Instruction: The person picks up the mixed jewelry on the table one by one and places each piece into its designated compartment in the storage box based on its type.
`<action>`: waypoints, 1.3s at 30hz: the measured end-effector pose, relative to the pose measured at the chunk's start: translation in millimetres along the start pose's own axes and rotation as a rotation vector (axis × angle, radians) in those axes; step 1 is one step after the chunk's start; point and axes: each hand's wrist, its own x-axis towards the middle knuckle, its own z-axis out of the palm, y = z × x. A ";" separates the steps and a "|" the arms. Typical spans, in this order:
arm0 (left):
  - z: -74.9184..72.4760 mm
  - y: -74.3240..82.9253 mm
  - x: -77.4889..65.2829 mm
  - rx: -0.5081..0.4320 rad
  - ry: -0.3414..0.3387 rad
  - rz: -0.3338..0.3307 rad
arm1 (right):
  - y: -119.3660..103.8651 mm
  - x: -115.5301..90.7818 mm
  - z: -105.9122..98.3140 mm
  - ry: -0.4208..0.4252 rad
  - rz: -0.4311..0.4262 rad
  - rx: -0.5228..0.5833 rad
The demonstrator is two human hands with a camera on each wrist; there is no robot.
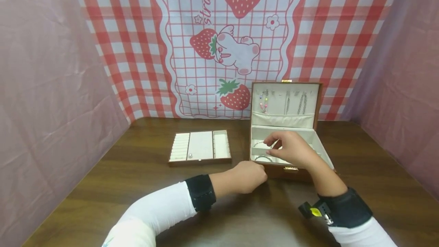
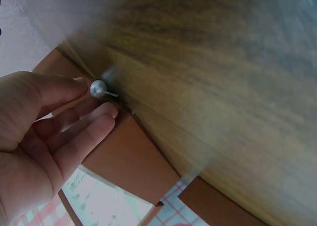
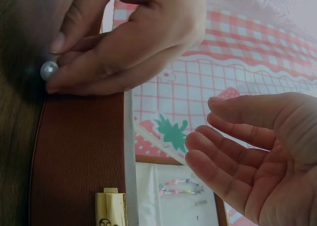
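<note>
My left hand (image 1: 248,177) is low at the front left corner of a brown jewelry box (image 1: 271,171), near the tabletop. Between its thumb and fingertips it pinches a pearl stud earring (image 2: 98,88), whose thin metal post shows in the left wrist view. In the head view the earring is hidden behind the hand. Over the box's cream interior hovers my right hand (image 1: 291,148), fingers loosely bent and holding nothing. Bracelets, one of them a beaded bracelet (image 1: 263,158), lie in the left compartments below it.
The raised lid (image 1: 285,119) carries necklaces and a colorful beaded strand (image 1: 264,102). Left of the box lies a jewelry tray (image 1: 200,145) with ring rolls, and a small round piece (image 1: 190,155) sits in it. A checked strawberry cloth (image 1: 120,48) hangs behind the wooden table (image 1: 137,170).
</note>
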 end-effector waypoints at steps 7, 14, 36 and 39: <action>6.4 2.5 2.8 -0.004 -0.019 -0.019 | -1.9 3.1 1.3 -0.011 -0.026 -0.010; 3.3 0.6 -1.1 -0.031 -0.013 -0.045 | -3.5 5.2 4.3 -0.024 -0.033 -0.007; 3.7 -71.5 -80.9 -0.462 0.257 -0.219 | -38.0 45.0 61.8 -0.044 0.036 0.010; 9.9 -83.5 -94.3 -0.502 0.292 -0.250 | -42.2 51.8 75.7 -0.046 0.058 -0.037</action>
